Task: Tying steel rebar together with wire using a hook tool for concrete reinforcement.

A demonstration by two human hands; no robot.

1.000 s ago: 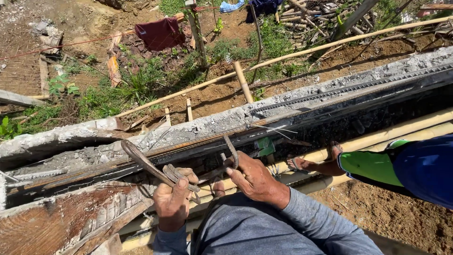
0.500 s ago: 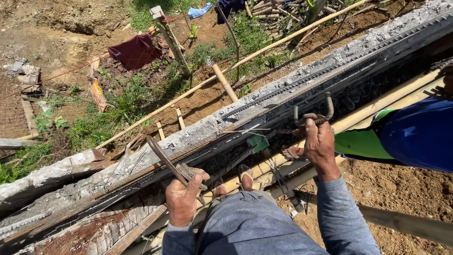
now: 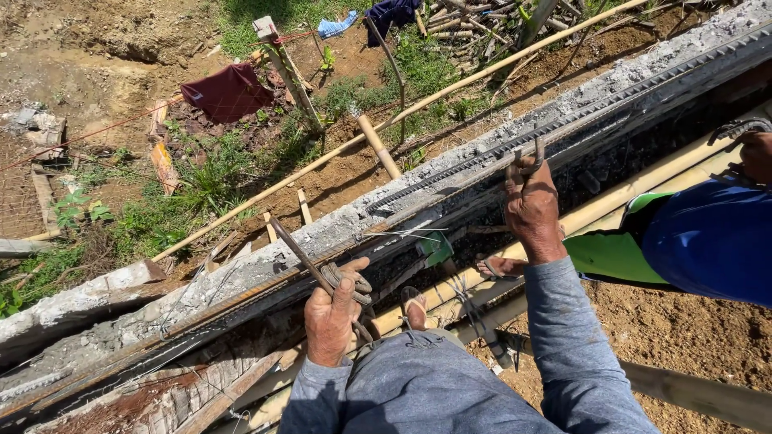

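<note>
My left hand (image 3: 333, 315) grips a bundle of rusty bent steel rebar ties (image 3: 322, 273), the long ends sticking up and left over the beam. My right hand (image 3: 531, 210) is stretched out to the right, shut on a single bent rebar tie (image 3: 524, 164), holding it against the ribbed rebar (image 3: 579, 112) that runs along the top of the concrete beam (image 3: 418, 189). My grey sleeves and grey trousers fill the bottom of the view. My sandalled foot (image 3: 414, 305) rests on a bamboo pole.
Another person in blue and green clothing (image 3: 691, 241) works at the right, a foot (image 3: 498, 265) on the bamboo scaffold poles (image 3: 611, 205). Far below lie bare dirt, grass, a long bamboo pole (image 3: 386, 120), a dark red cloth (image 3: 229, 90) and stacked sticks.
My right hand took one tie from beside the bundle, swung right and up, and now sets it onto the beam's rebar. The left hand kept its bundle.
</note>
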